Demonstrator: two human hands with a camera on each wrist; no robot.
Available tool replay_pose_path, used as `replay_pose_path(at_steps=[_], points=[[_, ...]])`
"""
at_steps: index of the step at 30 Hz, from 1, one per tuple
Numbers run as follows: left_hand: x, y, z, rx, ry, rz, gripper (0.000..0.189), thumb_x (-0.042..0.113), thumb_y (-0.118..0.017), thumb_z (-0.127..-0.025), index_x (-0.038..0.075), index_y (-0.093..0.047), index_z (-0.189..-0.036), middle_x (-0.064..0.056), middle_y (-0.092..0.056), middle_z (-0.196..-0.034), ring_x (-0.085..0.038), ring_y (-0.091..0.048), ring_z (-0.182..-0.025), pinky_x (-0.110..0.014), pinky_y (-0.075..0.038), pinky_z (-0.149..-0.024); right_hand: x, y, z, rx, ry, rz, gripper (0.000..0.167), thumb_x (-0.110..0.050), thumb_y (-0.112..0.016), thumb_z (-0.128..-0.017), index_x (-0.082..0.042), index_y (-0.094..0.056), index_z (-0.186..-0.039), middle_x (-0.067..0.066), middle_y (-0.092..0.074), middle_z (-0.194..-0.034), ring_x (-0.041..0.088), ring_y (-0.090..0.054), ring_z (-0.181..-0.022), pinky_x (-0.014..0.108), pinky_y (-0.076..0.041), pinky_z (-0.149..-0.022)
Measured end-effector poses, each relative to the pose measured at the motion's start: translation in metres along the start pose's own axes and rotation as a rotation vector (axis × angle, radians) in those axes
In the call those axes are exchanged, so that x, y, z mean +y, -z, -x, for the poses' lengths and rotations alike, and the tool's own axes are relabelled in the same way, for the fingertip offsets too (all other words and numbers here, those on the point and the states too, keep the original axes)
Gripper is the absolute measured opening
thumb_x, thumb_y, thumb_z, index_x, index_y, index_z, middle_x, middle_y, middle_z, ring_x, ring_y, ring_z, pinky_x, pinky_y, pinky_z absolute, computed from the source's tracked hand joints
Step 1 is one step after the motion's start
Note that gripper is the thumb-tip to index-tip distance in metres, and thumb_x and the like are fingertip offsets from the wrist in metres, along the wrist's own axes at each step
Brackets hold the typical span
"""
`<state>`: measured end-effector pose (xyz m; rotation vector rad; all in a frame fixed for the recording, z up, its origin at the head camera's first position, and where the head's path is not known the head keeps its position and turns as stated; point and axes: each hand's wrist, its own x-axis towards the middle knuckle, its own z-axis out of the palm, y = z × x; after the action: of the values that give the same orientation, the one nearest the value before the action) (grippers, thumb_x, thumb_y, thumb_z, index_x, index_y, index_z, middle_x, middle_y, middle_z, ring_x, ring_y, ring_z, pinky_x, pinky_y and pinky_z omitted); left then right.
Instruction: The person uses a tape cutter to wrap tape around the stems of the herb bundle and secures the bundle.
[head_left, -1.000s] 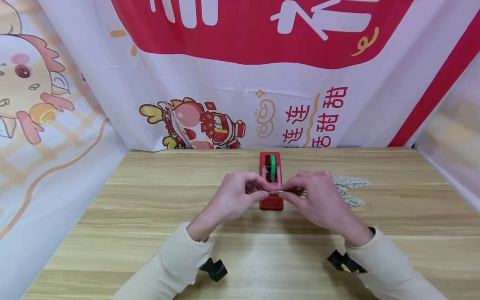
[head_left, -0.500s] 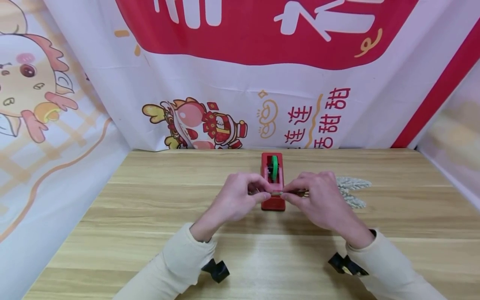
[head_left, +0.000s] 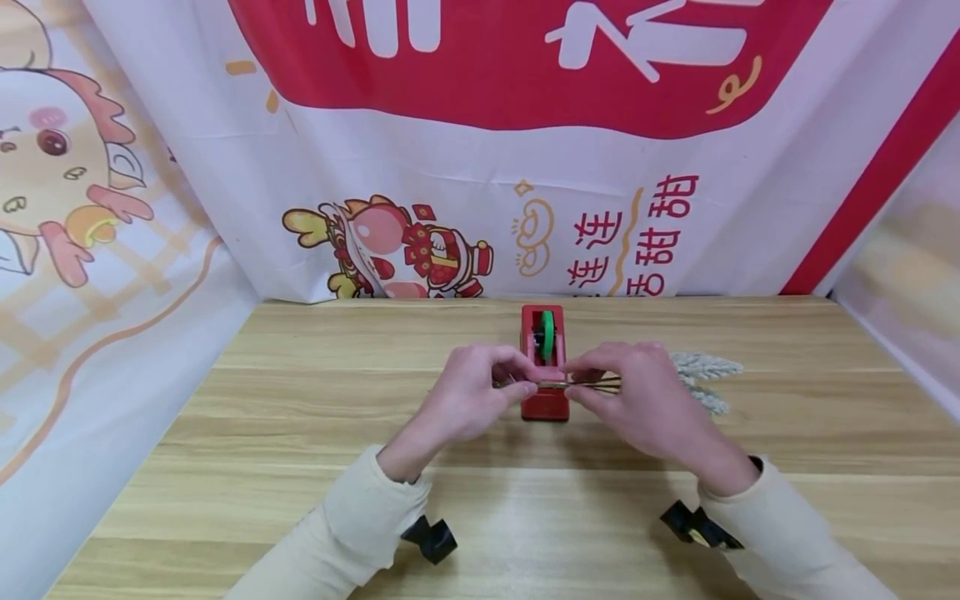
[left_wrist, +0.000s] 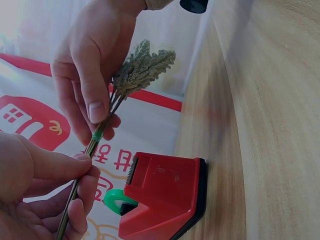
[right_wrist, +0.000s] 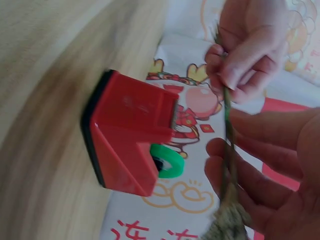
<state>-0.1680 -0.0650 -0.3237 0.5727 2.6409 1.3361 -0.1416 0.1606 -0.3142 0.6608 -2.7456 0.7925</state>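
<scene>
A bunch of grey-green dried flowers on thin stems is held level in front of me, heads to the right. My left hand pinches the lower stems between thumb and fingers. My right hand has its thumb and fingers about the stems nearer the heads. A band of green tape circles the stems between the hands, close to the right fingertips. Just beyond and below the stems, a red tape dispenser stands on the table with a green tape roll in it.
The wooden table runs back to a white and red printed cloth. Another printed cloth hangs along the left side. A black wrist mount hangs under the left sleeve, and another under the right.
The right hand has shifted slightly to the right along the stems, so more stem shows by its fingertips. My left hand keeps its pinch in nearly the same place.
</scene>
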Motion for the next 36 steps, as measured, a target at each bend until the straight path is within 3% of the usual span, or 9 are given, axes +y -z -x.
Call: replay_pose_path(at_steps=[4,13,20,24,27,29,32,36], points=[[0.0,-0.001,-0.001,0.003,0.005,-0.008,0.008,0.01,-0.076,-0.098,0.016,-0.079,-0.102,0.002,-0.075,-0.092,-0.015,-0.066,-0.085,-0.031,-0.054,-0.076,0.0,0.008,0.001,-0.024,0.006,-0.017,0.024,-0.018,-0.084,-0.092,-0.016,-0.082,-0.116,0.003,-0.082,-0.112,0.024,-0.076,-0.104,0.052,-0.062,-0.091],[-0.002,0.001,0.0,0.0,0.017,-0.003,0.009,0.01,-0.076,-0.098,0.017,-0.079,-0.103,0.002,-0.074,-0.093,-0.015,-0.065,-0.086,-0.031,-0.054,-0.076,0.0,0.028,0.004,-0.083,0.077,0.062,0.032,-0.028,-0.084,-0.093,-0.018,-0.078,-0.122,-0.001,-0.08,-0.12,0.025,-0.075,-0.114,0.054,-0.058,-0.1],[-0.008,0.006,0.006,-0.035,0.056,0.029,0.007,0.014,-0.076,-0.099,0.019,-0.078,-0.101,0.003,-0.073,-0.095,-0.018,-0.064,-0.087,-0.033,-0.053,-0.078,0.021,0.051,0.016,-0.168,0.101,0.132,0.065,-0.042,-0.087,-0.088,-0.027,-0.063,-0.147,0.002,-0.068,-0.145,0.033,-0.062,-0.135,0.066,-0.046,-0.11],[-0.014,0.007,0.012,-0.096,0.1,0.094,0.006,0.015,-0.075,-0.1,0.016,-0.078,-0.105,0.0,-0.073,-0.096,-0.019,-0.062,-0.086,-0.032,-0.051,-0.077,0.044,0.065,0.035,-0.197,0.106,0.151,0.086,-0.053,-0.089,-0.08,-0.038,-0.051,-0.156,0.0,-0.064,-0.15,0.033,-0.057,-0.137,0.07,-0.045,-0.106],[-0.018,0.006,0.016,-0.123,0.112,0.142,0.008,0.014,-0.075,-0.099,0.012,-0.077,-0.107,-0.002,-0.072,-0.097,-0.019,-0.062,-0.085,-0.031,-0.051,-0.076,0.057,0.069,0.051,-0.183,0.138,0.158,0.088,-0.058,-0.089,-0.077,-0.042,-0.051,-0.155,-0.008,-0.067,-0.143,0.02,-0.061,-0.128,0.057,-0.055,-0.101],[-0.02,0.004,0.018,-0.136,0.116,0.163,0.008,0.013,-0.075,-0.099,0.011,-0.077,-0.107,-0.003,-0.072,-0.097,-0.019,-0.062,-0.085,-0.03,-0.051,-0.076,0.064,0.068,0.059,-0.158,0.177,0.152,0.085,-0.054,-0.091,-0.076,-0.042,-0.055,-0.152,-0.013,-0.069,-0.135,0.01,-0.063,-0.116,0.042,-0.059,-0.092],[-0.024,0.001,0.021,-0.156,0.109,0.154,0.008,0.012,-0.076,-0.098,0.012,-0.078,-0.105,-0.002,-0.072,-0.098,-0.018,-0.063,-0.086,-0.03,-0.052,-0.077,0.072,0.062,0.068,-0.111,0.246,0.153,0.078,-0.044,-0.095,-0.075,-0.041,-0.062,-0.146,-0.021,-0.07,-0.126,-0.002,-0.063,-0.104,0.024,-0.059,-0.083],[-0.031,-0.005,0.025,-0.211,0.069,0.077,0.012,0.009,-0.08,-0.094,0.015,-0.077,-0.104,0.003,-0.073,-0.098,-0.015,-0.065,-0.087,-0.027,-0.053,-0.078,0.08,0.051,0.076,-0.093,0.305,0.12,0.07,-0.038,-0.095,-0.076,-0.038,-0.067,-0.14,-0.024,-0.07,-0.119,-0.005,-0.065,-0.1,0.014,-0.055,-0.084]])
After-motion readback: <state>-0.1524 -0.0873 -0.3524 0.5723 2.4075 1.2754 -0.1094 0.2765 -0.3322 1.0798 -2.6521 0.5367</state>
